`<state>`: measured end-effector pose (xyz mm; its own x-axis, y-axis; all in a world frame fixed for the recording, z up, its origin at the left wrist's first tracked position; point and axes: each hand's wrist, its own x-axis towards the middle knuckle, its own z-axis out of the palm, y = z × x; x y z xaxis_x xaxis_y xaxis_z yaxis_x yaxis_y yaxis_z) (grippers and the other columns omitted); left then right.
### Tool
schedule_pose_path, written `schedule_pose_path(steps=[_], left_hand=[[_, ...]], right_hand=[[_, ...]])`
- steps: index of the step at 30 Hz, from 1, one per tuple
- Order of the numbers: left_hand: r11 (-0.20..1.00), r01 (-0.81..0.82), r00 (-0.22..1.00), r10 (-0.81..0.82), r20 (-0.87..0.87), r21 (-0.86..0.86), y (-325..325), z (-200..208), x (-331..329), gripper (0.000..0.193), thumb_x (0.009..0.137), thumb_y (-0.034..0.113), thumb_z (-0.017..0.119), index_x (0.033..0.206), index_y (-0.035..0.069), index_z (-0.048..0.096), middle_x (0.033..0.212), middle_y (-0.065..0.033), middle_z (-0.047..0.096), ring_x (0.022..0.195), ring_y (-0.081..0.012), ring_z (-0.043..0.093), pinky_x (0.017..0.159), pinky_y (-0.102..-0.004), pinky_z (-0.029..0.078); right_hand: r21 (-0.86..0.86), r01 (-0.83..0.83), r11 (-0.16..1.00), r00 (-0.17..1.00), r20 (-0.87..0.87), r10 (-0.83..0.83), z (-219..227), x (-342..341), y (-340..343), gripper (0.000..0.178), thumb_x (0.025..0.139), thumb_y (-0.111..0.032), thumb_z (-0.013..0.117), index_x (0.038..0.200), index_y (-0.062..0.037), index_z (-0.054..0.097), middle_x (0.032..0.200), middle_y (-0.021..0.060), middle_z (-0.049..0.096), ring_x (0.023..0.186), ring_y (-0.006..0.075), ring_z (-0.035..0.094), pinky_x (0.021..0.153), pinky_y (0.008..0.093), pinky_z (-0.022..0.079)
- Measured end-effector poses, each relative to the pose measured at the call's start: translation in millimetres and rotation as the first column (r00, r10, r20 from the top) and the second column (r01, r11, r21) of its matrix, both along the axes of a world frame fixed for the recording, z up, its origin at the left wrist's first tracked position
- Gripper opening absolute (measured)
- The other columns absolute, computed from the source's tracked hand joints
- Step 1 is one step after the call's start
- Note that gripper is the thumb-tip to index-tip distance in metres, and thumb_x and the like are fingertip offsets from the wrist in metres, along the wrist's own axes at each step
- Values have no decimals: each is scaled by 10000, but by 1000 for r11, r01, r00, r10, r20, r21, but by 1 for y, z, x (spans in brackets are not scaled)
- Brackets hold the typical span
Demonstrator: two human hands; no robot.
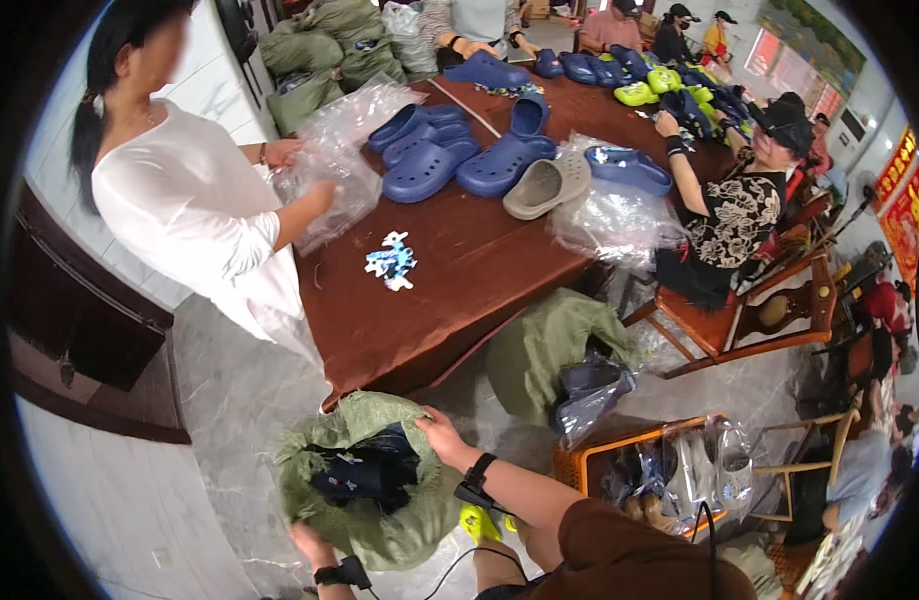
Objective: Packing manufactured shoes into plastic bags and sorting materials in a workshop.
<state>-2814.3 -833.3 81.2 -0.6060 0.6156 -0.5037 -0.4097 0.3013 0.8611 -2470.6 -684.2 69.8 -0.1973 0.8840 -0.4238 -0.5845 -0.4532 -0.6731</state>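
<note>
Green sack sits on the floor near the brown table, stuffed with dark bagged shoes. Left hand and right hand both grip its rim. Another sack crowds the right.

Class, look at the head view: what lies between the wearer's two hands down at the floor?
In the head view, the open green sack lies between the left hand and right hand, each at its rim, with dark blue bagged shoes inside.

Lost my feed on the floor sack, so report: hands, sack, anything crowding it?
Left hand and right hand grip the green sack's rim, mouth open. Dark blue clogs inside. Second green sack and table close by.
</note>
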Motion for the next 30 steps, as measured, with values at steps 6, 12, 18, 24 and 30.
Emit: schedule_pose_path(steps=[6, 12, 18, 24, 30], left_hand=[[979, 132, 975, -157, 160, 153, 64, -59, 34, 298, 969, 150, 399, 1217, 41, 521, 910, -59, 582, 761, -207, 507, 709, -383, 438], [847, 366, 882, -448, -147, -386, 82, -59, 20, 285, 909, 56, 468, 1176, -8, 545, 928, -73, 615, 719, -196, 546, 617, -358, 443], [673, 413, 730, -647, -219, -614, 95, -49, 55, 629, 802, 28, 562, 1406, -18, 394, 1054, -160, 634, 793, -226, 620, 652, -366, 476], [707, 565, 760, -647, -64, -425, 128, -3, 95, 378, 859, 99, 629, 1216, 2, 554, 1055, -102, 646, 897, -213, 599, 758, -351, 488], [559, 627, 570, -804, -171, -542, 136, -17, 101, 329, 893, 263, 638, 1119, 24, 639, 1043, -79, 651, 868, -223, 575, 701, -406, 504]], right_hand=[[220, -214, 952, 786, 617, 34, -11, 5, 28, 358, 914, -270, 593, 1156, -6, 578, 1071, 176, 640, 993, 323, 594, 833, 396, 455], [78, -417, 906, 580, 790, 199, 28, 36, 18, 455, 855, -365, 633, 1152, -21, 621, 1085, 182, 654, 1024, 325, 611, 892, 389, 468], [57, -284, 957, 613, 778, 135, 57, 155, 26, 387, 833, -344, 693, 1081, -49, 665, 1028, 120, 681, 951, 231, 645, 831, 344, 505], [561, 132, 817, 241, 781, -576, 144, 358, 113, 196, 845, -167, 664, 982, -27, 662, 935, 133, 663, 857, 276, 637, 746, 371, 497], [753, 132, 645, -154, 658, -737, 170, 524, 222, 133, 824, -93, 635, 931, -17, 653, 948, 176, 647, 927, 384, 597, 814, 440, 470]])
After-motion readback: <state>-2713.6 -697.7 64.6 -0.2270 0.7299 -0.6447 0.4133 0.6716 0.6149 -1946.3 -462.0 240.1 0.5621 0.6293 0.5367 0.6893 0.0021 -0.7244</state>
